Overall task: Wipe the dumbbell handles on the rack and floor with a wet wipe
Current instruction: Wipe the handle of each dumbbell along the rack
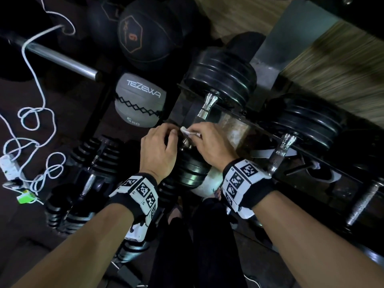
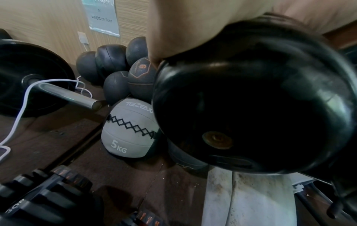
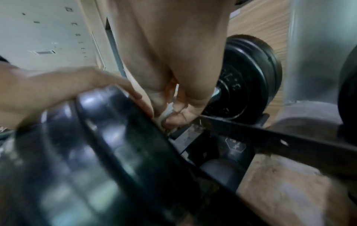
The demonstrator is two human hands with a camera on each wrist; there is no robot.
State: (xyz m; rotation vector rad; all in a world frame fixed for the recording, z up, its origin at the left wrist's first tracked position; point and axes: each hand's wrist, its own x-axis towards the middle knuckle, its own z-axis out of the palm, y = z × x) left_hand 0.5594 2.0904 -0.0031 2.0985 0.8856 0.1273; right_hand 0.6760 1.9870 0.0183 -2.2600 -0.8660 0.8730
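A black plate dumbbell (image 1: pixel 220 77) lies on the rack with its chrome handle (image 1: pixel 207 104) running down toward me. My left hand (image 1: pixel 164 140) curls over the top of its near weight end (image 1: pixel 191 169), which fills the left wrist view as a round black plate (image 2: pixel 251 107). My right hand (image 1: pixel 199 136) pinches a white wet wipe (image 1: pixel 186 130) against the lower part of the handle; the right wrist view shows the wipe (image 3: pixel 167 113) bunched under curled fingers (image 3: pixel 181 116). A second rack dumbbell (image 1: pixel 305 121) lies to the right. Adjustable dumbbells (image 1: pixel 93 161) rest on the floor at lower left.
A grey 5 kg medicine ball (image 1: pixel 139 100) and dark balls (image 1: pixel 141 36) sit just left of the rack. A barbell sleeve (image 1: pixel 62 57) juts in from the upper left. A white cable (image 1: pixel 31 121) and power strip (image 1: pixel 8 167) lie on the floor. A threaded bar (image 1: pixel 363 204) rests at right.
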